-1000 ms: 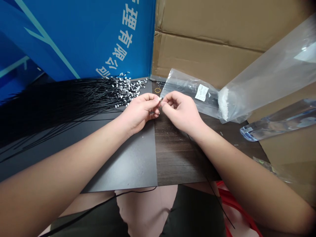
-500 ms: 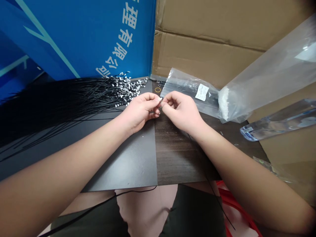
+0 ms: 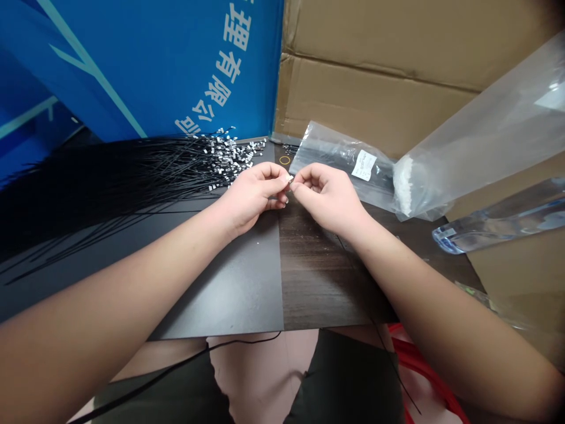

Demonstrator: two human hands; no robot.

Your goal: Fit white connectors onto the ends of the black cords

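Hiding a tiny white part (image 3: 290,178): left hand (image 3: 252,197), right hand (image 3: 327,197).

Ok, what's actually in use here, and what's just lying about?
In use: left hand, right hand, small white piece between their fingertips, bundle of white-tipped black strands.
Lying about: labelled plastic bag, bigger clear bag, cardboard sheet, blue printed board.

A small white piece (image 3: 290,179) sits at the meeting point of the fingertips of the left hand (image 3: 251,197) and the right hand (image 3: 327,197), both curled and pinching it; its exact form is too small to confirm. Left of the hands, a dense bundle of thin black strands (image 3: 123,191) lies fanned out across a dark board (image 3: 229,282) — the strand ends carry small white-and-silver tags (image 3: 232,156), loosely clustered and pointing away from the wearer.
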